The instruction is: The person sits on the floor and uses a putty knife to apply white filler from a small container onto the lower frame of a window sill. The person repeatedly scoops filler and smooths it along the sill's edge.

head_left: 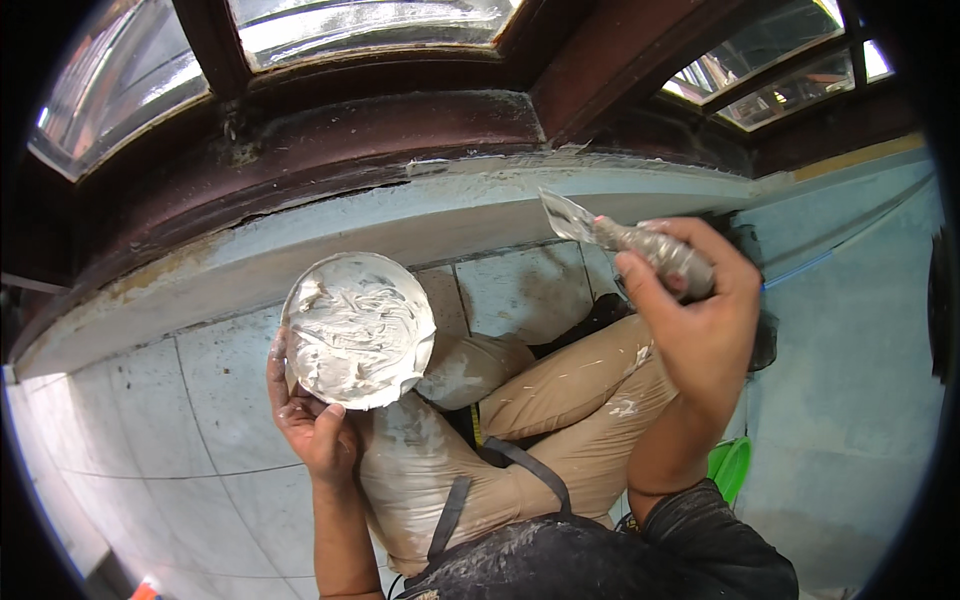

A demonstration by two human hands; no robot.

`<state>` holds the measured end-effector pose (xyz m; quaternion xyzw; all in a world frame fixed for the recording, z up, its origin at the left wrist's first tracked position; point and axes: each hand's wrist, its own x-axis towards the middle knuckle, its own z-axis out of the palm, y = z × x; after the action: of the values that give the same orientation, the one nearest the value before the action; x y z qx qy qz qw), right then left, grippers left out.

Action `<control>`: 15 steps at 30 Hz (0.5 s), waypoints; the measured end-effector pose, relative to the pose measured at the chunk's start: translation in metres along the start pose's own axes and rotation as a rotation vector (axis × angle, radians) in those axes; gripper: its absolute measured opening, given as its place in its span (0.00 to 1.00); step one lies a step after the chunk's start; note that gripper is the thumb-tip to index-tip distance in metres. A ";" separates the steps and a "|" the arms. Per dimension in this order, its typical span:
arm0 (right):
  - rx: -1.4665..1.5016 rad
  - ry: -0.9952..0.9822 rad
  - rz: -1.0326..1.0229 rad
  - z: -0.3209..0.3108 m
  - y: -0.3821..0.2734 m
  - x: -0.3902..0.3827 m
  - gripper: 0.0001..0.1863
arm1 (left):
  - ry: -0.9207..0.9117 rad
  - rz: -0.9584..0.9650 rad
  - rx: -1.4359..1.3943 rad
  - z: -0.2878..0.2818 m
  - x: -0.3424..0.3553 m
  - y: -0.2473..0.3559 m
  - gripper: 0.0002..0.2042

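Observation:
My left hand [315, 430] grips a round, shallow container [355, 330] of thick white paste by its rim and side, at the left of my lap. My right hand [705, 310] is shut on a putty knife [650, 250] with a grimy, smeared handle and a pale metal blade [565, 215]. The blade points up and left, apart from the container, in front of the pale ledge below the windows. I sit with my legs [540, 390] bent, in tan trousers marked with white smears.
Dark wooden window frames [380, 130] run across the top, above a pale blue ledge [480, 183] with chipped edges. Grimy tiles [140, 420] cover the floor. A pale blue wall [850, 380] stands at the right. A green plastic container [732, 468] is partly hidden beside my right arm.

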<state>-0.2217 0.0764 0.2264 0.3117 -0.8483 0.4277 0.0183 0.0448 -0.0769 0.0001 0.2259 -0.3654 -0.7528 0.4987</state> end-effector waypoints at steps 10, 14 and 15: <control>0.026 0.121 -0.071 0.015 0.029 0.071 0.09 | 0.012 0.009 -0.008 -0.001 -0.001 0.000 0.51; -0.129 0.104 -0.208 0.047 0.008 0.082 0.11 | 0.026 0.026 -0.007 -0.004 -0.002 0.000 0.50; -0.204 0.091 -0.249 0.053 -0.003 0.083 0.11 | 0.021 0.012 -0.014 -0.004 -0.001 0.000 0.50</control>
<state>-0.2742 -0.0066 0.2197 0.3912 -0.8404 0.3475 0.1410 0.0484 -0.0771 -0.0024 0.2284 -0.3561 -0.7499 0.5086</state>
